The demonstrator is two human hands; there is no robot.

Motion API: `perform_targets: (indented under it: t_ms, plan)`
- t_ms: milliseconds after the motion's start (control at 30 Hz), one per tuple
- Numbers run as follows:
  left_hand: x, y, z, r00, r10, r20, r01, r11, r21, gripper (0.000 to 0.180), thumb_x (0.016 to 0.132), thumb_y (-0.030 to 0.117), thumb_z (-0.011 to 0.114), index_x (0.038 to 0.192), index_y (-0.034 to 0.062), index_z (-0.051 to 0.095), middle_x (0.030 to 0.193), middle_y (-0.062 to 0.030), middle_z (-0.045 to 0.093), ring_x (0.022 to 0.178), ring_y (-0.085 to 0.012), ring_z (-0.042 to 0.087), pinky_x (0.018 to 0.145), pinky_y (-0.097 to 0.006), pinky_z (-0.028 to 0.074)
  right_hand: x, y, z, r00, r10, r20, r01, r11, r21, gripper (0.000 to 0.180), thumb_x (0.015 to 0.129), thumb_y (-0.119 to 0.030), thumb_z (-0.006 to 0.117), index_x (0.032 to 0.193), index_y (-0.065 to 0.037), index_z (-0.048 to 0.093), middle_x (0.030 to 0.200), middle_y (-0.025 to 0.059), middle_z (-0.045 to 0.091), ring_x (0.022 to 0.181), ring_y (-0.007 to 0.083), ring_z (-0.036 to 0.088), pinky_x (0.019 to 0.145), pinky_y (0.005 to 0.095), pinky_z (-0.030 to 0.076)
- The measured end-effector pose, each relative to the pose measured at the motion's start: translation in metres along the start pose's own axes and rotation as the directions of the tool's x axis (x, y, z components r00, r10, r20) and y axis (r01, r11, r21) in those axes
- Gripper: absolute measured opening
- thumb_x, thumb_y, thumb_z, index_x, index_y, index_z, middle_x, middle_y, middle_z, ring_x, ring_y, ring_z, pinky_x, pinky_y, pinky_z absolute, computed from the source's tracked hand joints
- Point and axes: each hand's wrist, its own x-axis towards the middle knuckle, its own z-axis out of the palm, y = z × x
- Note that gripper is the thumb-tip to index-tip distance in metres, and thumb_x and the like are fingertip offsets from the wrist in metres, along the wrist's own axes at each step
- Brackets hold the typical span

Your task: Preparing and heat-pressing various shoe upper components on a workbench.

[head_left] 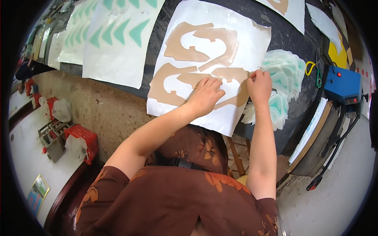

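A white sheet (220, 122) with several curved tan cut pieces (185, 49) on it lies on the dark table in front of me. My left hand (206, 96) rests over the lower middle of the sheet, fingers apart and slightly bent, fingertips on a tan piece. Near the sheet's right edge, my right hand (260, 86) is closed in a pinch at the end of another tan piece (230, 73). Whatever lies between those fingertips is too small to make out. Just right of that hand is a fanned pile of thin white-and-green pieces (283, 72).
White sheets with green arrow-shaped pieces (118, 35) hang over the table edge at left. Yellow-handled scissors (310, 68) and a green-handled pair (318, 78) lie at right, beside a blue box-shaped device (343, 84). Red crates (80, 139) stand on the floor at left.
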Motion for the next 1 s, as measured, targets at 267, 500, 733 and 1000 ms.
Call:
perform_targets:
  t_ms: [267, 500, 733, 1000]
  plan:
    - [0.003, 0.005, 0.000, 1.000, -0.023, -0.013, 0.023, 1.000, -0.003, 0.029, 0.076, 0.001, 0.061, 0.103, 0.0072, 0.068, 0.117, -0.0139, 0.058, 0.118, -0.0312, 0.051, 0.105, -0.047, 0.037, -0.008, -0.002, 0.002, 0.983, 0.172, 0.064, -0.183, 0.883, 0.433, 0.007, 0.085, -0.010, 0.063, 0.089, -0.004, 0.061, 0.084, 0.0113, 0.065, 0.075, 0.0292, 0.062, 0.068, 0.0403, 0.048]
    - [0.003, 0.002, -0.003, 0.999, -0.018, -0.031, 0.018, 1.000, 0.004, 0.025, 0.077, 0.006, 0.059, 0.100, 0.0099, 0.069, 0.118, -0.0116, 0.058, 0.120, -0.0283, 0.050, 0.106, -0.044, 0.036, -0.030, -0.013, -0.040, 0.998, -0.016, 0.060, -0.025, 0.782, 0.623, 0.008, 0.085, -0.009, 0.065, 0.089, -0.004, 0.062, 0.078, 0.0081, 0.059, 0.070, 0.0245, 0.056, 0.070, 0.0362, 0.046]
    - [-0.011, -0.013, -0.015, 0.999, -0.005, -0.034, 0.003, 0.998, -0.061, 0.030, 0.078, 0.010, 0.062, 0.107, 0.0118, 0.070, 0.127, -0.0124, 0.057, 0.127, -0.0297, 0.047, 0.111, -0.043, 0.033, -0.091, -0.047, -0.157, 0.850, -0.527, -0.005, 0.360, 0.574, 0.736, 0.018, 0.067, 0.002, 0.070, 0.079, -0.009, 0.062, 0.077, 0.0041, 0.062, 0.074, 0.0247, 0.059, 0.078, 0.0393, 0.047]
    - [0.005, -0.045, -0.080, 0.861, -0.068, 0.504, 0.433, -0.422, -0.796, 0.054, 0.104, 0.047, 0.037, 0.130, 0.0036, 0.057, 0.139, -0.0120, 0.052, 0.135, -0.0209, 0.043, 0.114, -0.037, 0.030, -0.038, -0.094, -0.160, 0.720, -0.654, 0.231, -0.028, 0.305, 0.952, 0.010, 0.066, -0.001, 0.068, 0.072, -0.008, 0.064, 0.075, 0.0051, 0.065, 0.072, 0.0247, 0.063, 0.068, 0.0343, 0.052]
